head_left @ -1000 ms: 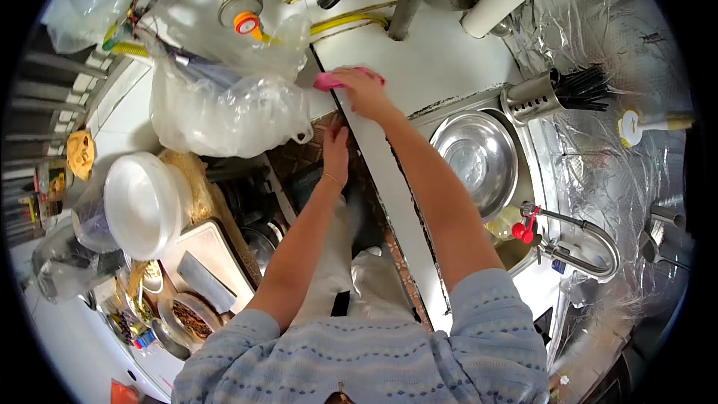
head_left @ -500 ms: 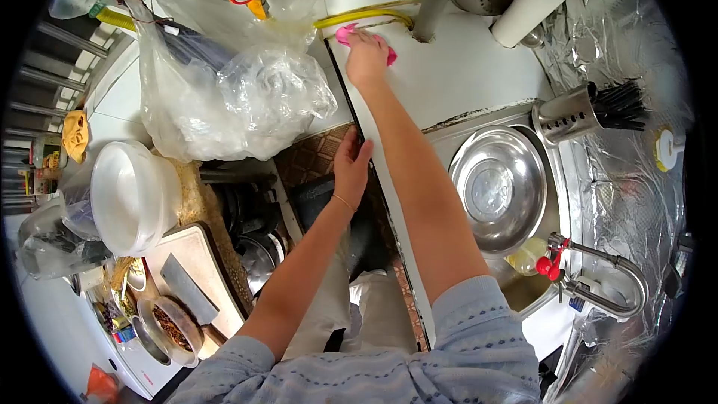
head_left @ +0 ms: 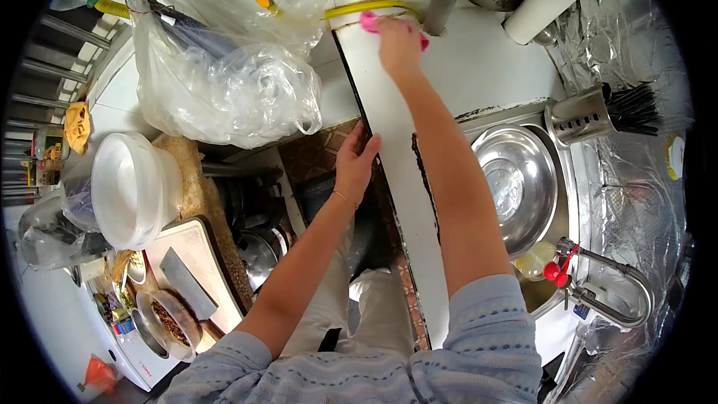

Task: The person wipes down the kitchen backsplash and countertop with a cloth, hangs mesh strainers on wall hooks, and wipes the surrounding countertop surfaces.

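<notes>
A pink cloth (head_left: 369,22) is bunched under my right hand (head_left: 402,46), which presses it on the white countertop (head_left: 479,60) near its far end. Parts of the cloth stick out on both sides of the fingers. Beside the counter's dark front edge is my left hand (head_left: 357,163), empty, with its thumb apart from the fingers and touching or nearly touching that edge. A yellow hose (head_left: 374,7) runs along the back of the counter, just beyond the cloth.
To the right, a steel basin (head_left: 516,179) sits in the sink under a curved faucet (head_left: 628,284). A perforated utensil holder (head_left: 580,116) stands behind it. Plastic bags (head_left: 247,90) hang at left, above plastic tubs (head_left: 127,191) and a cutting board (head_left: 198,254) with a cleaver (head_left: 187,284).
My right hand has slid the pink cloth to the right and slightly farther back, towards the metal pole. The left hand stays by the counter edge. The whole view has shifted a little.
</notes>
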The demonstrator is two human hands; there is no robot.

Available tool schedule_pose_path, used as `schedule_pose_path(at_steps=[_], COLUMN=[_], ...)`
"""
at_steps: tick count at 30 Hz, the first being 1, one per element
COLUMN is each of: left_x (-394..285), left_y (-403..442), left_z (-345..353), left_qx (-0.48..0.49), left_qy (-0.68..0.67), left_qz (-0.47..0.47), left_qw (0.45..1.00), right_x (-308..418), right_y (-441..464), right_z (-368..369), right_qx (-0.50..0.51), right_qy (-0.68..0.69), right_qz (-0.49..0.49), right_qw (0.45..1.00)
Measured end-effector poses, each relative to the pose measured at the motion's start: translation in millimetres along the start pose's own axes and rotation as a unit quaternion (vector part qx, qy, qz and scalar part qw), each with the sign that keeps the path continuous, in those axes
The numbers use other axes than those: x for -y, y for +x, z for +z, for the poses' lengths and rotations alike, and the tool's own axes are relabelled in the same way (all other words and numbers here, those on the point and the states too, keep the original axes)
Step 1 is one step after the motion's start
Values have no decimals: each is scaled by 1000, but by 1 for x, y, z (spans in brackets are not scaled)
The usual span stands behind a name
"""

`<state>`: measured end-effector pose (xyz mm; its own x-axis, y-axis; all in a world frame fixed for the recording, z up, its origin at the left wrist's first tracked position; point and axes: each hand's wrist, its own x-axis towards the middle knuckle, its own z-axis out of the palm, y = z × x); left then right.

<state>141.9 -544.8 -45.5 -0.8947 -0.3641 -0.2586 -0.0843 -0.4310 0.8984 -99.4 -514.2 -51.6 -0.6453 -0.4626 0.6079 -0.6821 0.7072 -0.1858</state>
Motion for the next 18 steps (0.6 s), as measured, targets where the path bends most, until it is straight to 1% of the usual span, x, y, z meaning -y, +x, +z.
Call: schedule_pose_path(at_steps=[2,3,5,6,8,10,11,13,14,15,16,17,18], left_x=[-3,-3,0,3,1,0,1,-2,-5,-8,-10,-11,-12], left_y=[2,3,4,4,4,1,0,0,-1,-1,-1,-2,-2], left_z=[-2,-2,-3,-4,-8,-3,0,1,2,3,3,3,3], left_qx=[15,11,6,13,23,9,12,14,5,9,9,9,14], left_qy=[-4,6,14,10,12,19,17,10,25,27,35,43,40], left_qz=[-5,-10,-17,-9,2,-7,-8,17,1,5,4,1,5], left_qw=[1000,1000,1000,1000,1000,1000,1000,1000,1000,1000,999,999,999], right_x=[-15,-15,-11,-6,15,23,42,56,57,56,54,52,50], right_y=[4,6,4,3,10,8,6,3,1,0,-2,-6,-12], right_z=[-9,-8,-8,-6,-1,20,13,12,9,6,2,-3,-7], right_qx=[48,48,2,4,42,-27,18,12,28,44,83,79,116], right_qy=[-92,-93,-113,-112,-20,97,93,84,126,165,179,178,192], right_qz=[72,70,104,104,144,32,65,54,21,-15,-18,-14,-19], right_qw=[992,992,988,988,988,994,993,995,991,985,980,981,974])
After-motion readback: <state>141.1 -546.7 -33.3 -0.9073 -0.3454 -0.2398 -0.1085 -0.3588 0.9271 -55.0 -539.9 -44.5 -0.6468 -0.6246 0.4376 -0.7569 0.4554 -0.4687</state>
